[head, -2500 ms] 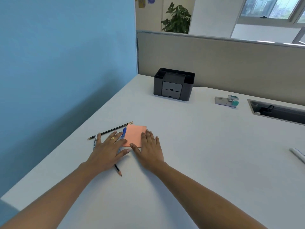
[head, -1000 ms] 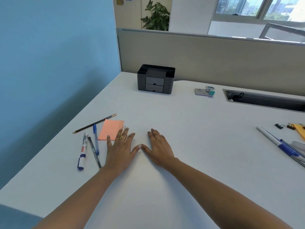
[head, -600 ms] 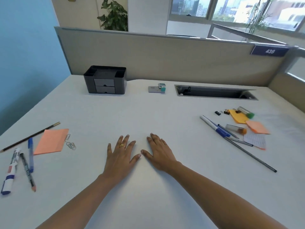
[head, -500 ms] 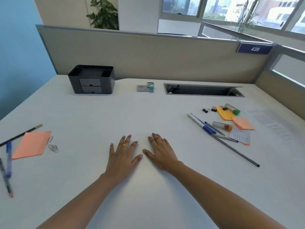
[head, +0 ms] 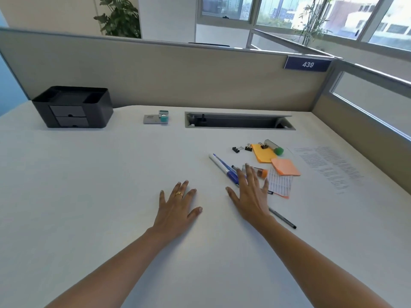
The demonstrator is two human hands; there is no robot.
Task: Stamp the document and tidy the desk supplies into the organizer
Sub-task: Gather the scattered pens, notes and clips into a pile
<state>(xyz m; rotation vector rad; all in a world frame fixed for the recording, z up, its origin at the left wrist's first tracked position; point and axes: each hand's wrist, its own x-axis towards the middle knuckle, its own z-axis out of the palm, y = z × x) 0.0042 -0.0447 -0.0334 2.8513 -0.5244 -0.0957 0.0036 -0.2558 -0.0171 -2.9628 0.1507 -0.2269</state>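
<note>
My left hand point(head: 178, 207) lies flat on the white desk, fingers spread, holding nothing. My right hand point(head: 251, 194) is open with fingers straight over a blue-and-white marker point(head: 222, 168) and a dark pen point(head: 282, 218). A printed document point(head: 329, 165) lies at the right. A teal stamp point(head: 164, 116) stands by a grey ink pad point(head: 151, 119) at the back. The black organizer point(head: 73, 107) with two drawers sits at the back left. Orange sticky notes point(head: 285, 166), a yellow pad point(head: 262, 153), a lined note point(head: 280, 184), binder clips point(head: 236, 149) and a green-capped tube point(head: 274, 147) lie near my right hand.
A cable tray slot point(head: 240, 121) is cut into the desk at the back. Beige partition walls point(head: 178, 76) close off the back and right sides. The desk surface point(head: 89, 174) spreads wide to the left of my hands.
The view has swung right, away from the pencils and pink notes on the left. My right hand has moved right and forward onto the marker and pens; my left hand stays flat.
</note>
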